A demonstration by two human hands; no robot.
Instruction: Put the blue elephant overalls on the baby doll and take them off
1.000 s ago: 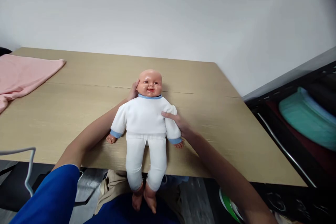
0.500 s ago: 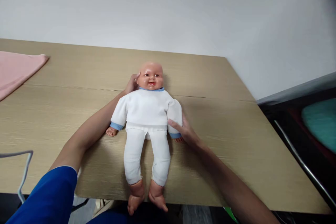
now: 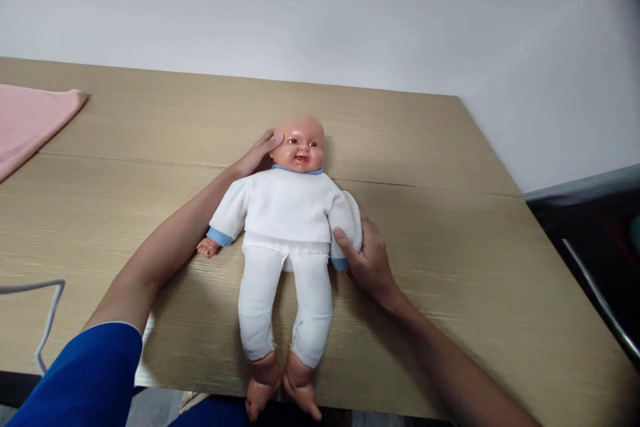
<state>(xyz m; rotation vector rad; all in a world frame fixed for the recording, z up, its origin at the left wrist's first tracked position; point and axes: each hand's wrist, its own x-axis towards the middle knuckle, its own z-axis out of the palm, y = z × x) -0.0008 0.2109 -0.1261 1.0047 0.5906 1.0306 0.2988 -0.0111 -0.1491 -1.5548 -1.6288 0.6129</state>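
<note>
A baby doll point(image 3: 287, 207) in a white top with blue cuffs and collar and white trousers lies face up on the wooden table point(image 3: 440, 247). Its bare feet reach the table's near edge. My left hand point(image 3: 260, 152) cups the side of the doll's head, thumb at its temple, with the other fingers partly hidden behind the head. My right hand point(image 3: 373, 257) is wrapped around the doll's sleeved arm on the right side, thumb on top of the sleeve and fingers on its outer side. The doll's other arm rests over my left forearm.
A pink cloth point(image 3: 35, 120) lies on the table at the far left. A thin white cable or bar point(image 3: 53, 313) bends at the lower left. Behind the table rises a pale wall point(image 3: 280, 7). A dark object with a metal rod point(image 3: 600, 300) stands beyond the right edge.
The doll's head and upper body appear slightly further right, tilted that way, with both hands still on it. My right hand wraps further around the sleeve. The view has also shifted a little.
</note>
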